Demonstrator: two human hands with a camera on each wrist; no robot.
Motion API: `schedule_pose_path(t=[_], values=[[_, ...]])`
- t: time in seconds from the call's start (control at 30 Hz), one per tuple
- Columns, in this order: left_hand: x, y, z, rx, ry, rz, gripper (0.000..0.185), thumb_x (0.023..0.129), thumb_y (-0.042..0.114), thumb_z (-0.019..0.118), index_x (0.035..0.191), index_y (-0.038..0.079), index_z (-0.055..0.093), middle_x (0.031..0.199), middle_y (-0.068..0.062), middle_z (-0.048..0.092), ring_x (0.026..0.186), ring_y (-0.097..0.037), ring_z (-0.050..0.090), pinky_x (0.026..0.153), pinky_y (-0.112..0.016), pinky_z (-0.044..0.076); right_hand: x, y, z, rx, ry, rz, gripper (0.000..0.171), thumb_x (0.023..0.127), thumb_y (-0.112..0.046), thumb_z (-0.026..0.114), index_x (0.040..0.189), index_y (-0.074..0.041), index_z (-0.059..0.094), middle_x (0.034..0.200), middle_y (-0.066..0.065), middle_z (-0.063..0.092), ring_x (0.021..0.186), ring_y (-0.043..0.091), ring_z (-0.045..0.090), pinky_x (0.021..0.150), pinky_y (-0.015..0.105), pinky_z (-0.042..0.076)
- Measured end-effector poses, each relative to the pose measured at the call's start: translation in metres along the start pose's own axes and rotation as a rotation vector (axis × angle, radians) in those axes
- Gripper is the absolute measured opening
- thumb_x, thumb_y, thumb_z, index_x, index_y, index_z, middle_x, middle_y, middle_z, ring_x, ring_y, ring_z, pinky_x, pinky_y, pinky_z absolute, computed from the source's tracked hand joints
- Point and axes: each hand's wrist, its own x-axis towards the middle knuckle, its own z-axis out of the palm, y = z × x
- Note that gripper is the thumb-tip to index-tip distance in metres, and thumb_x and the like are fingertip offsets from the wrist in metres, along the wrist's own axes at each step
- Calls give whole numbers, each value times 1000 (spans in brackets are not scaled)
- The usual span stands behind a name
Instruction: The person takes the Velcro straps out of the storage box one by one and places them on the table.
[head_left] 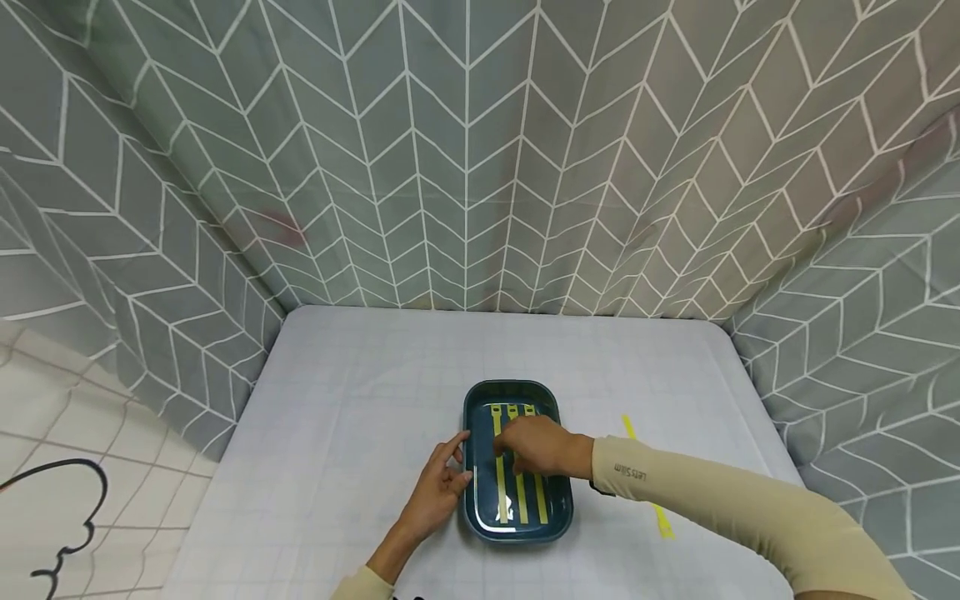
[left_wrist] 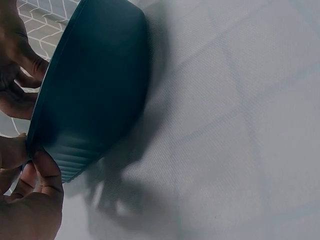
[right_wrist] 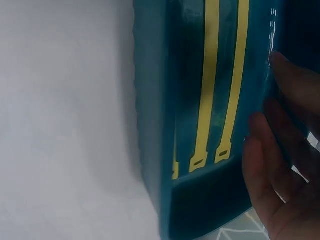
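Note:
A dark teal tray [head_left: 482,502] stands on the white-covered table, with three yellow slotted cable straps [head_left: 502,492] lying side by side along its floor. My left hand [head_left: 435,492] is at the tray's left rim; in the left wrist view its thumb and fingers [left_wrist: 47,172] pinch that rim. Over the tray, my right hand [head_left: 536,443] reaches in from the right and covers the middle of the straps. The right wrist view shows its fingers [right_wrist: 262,145] loosely bent, beside the leftmost strap [right_wrist: 235,95] and near the tray's left wall, with nothing visible between them.
Another yellow strap [head_left: 663,523] lies on the table right of the tray, partly hidden under my right forearm. The white tablecloth [head_left: 360,375] reaches back to patterned grey curtains [head_left: 465,167], which also hang on both sides.

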Motion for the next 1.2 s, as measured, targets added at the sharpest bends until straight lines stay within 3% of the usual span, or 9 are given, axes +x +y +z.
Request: schedule_pose_path(t=[0.23, 0.5, 0.73, 1.03, 1.2], values=[[-2, 0, 2, -24, -8, -8, 59, 98, -2, 58, 153, 10, 38, 116, -11, 40, 65, -4, 46, 58, -18, 41, 10, -2, 7, -138, -48, -44, 36, 80, -18, 85, 114, -17, 76, 112, -3, 74, 103, 11, 69, 88, 30, 57], [-2, -1, 3, -20, -19, -9, 60, 98, -1, 59, 153, 9, 38, 115, -11, 41, 64, -5, 47, 58, -18, 41, 20, -3, 15, -270, -63, -156, 40, 77, -19, 87, 115, -23, 75, 109, -4, 73, 102, 10, 68, 87, 29, 56], [0, -2, 2, 18, -17, -4, 60, 97, -1, 58, 153, 9, 38, 114, -11, 41, 63, -3, 45, 56, -17, 39, 27, -2, 17, -390, -91, -217, 39, 77, -22, 87, 114, -28, 75, 109, -7, 72, 101, 7, 67, 87, 28, 56], [0, -3, 0, -13, -19, 14, 60, 97, -2, 59, 152, 9, 39, 114, -11, 41, 62, -2, 45, 55, -17, 39, 32, -1, 23, -503, -105, -262, 32, 86, -25, 80, 116, -31, 74, 114, -8, 72, 104, 8, 67, 90, 32, 56], [0, -1, -2, -40, -17, 10, 60, 97, -2, 59, 152, 9, 39, 115, -11, 41, 61, -2, 45, 55, -17, 38, 37, -3, 23, -522, -105, -309, 23, 96, -27, 68, 119, -32, 73, 117, -9, 71, 106, 8, 67, 90, 32, 56]])
